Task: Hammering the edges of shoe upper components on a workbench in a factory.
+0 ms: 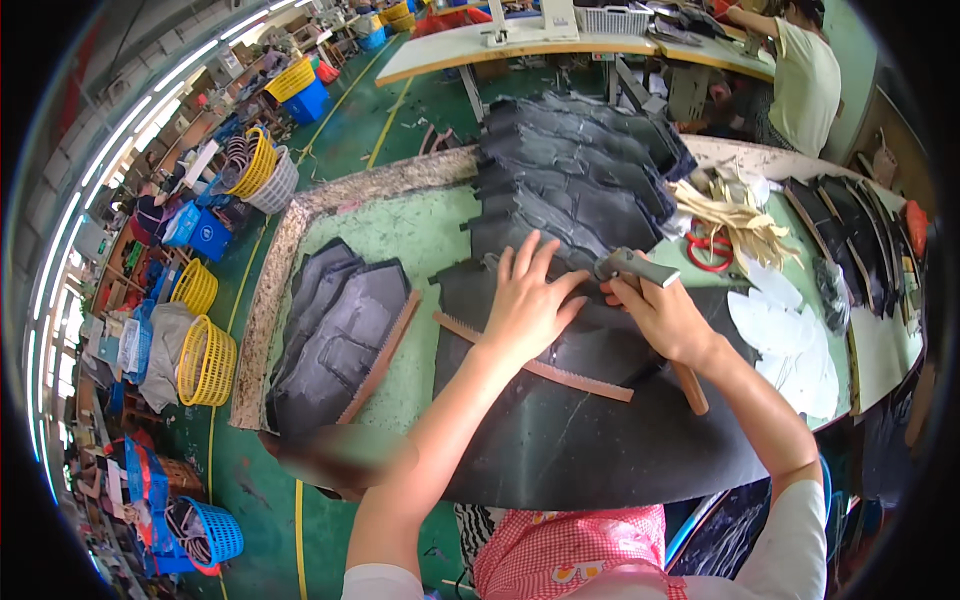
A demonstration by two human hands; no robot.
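Observation:
My left hand (532,300) lies with its fingers spread on the dark sheet pieces, pressing near the lower edge of an overlapping row of dark panels (565,190). Close beside it, my right hand (655,310) is closed round a hammer. The hammer's grey metal head (640,268) shows above the fingers, and its wooden handle (690,388) comes out below the wrist. Under both forearms spreads a large black sheet (560,450). A pinkish-brown strip with a notched edge (575,378) crosses it, partly hidden by my left wrist.
Stacked dark panels (340,320) lie left on the green-topped table (425,370). Right are red-handled scissors (708,252), tan strips (735,215), white pieces (785,340) and curved dark pieces (850,230). Yellow baskets (207,360) line the floor; a person (805,85) works at the far right.

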